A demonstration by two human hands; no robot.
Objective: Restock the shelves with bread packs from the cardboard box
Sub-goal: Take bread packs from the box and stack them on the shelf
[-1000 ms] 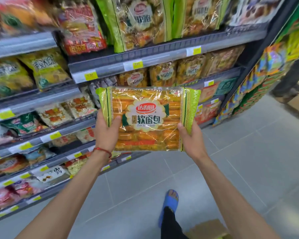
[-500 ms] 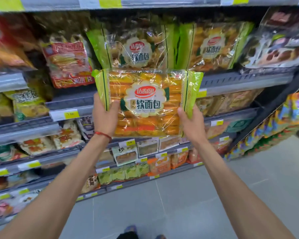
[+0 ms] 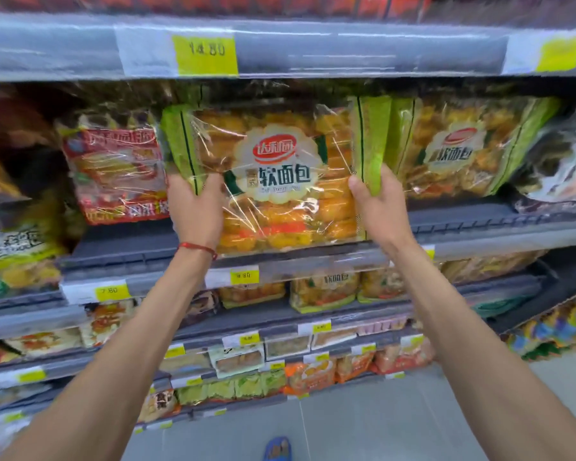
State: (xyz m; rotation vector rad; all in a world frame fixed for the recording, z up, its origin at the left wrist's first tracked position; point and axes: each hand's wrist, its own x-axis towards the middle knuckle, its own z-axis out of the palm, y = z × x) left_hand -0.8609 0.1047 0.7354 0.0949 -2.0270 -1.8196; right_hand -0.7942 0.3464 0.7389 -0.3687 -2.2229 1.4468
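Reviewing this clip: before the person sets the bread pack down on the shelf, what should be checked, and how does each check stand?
1. Left hand grips the bread pack at its left edge: ok.
2. Right hand grips its right edge: ok.
3. Label upright, facing the aisle: ok.
4. Same product alongside, a matching green pack just to the right: ok.
5. Free room behind it on the shelf: cannot tell, hidden.
6. Bottom edge past the shelf lip: cannot tell.

Two hands (image 3: 195, 211) (image 3: 381, 207), one held bread pack (image 3: 280, 201)
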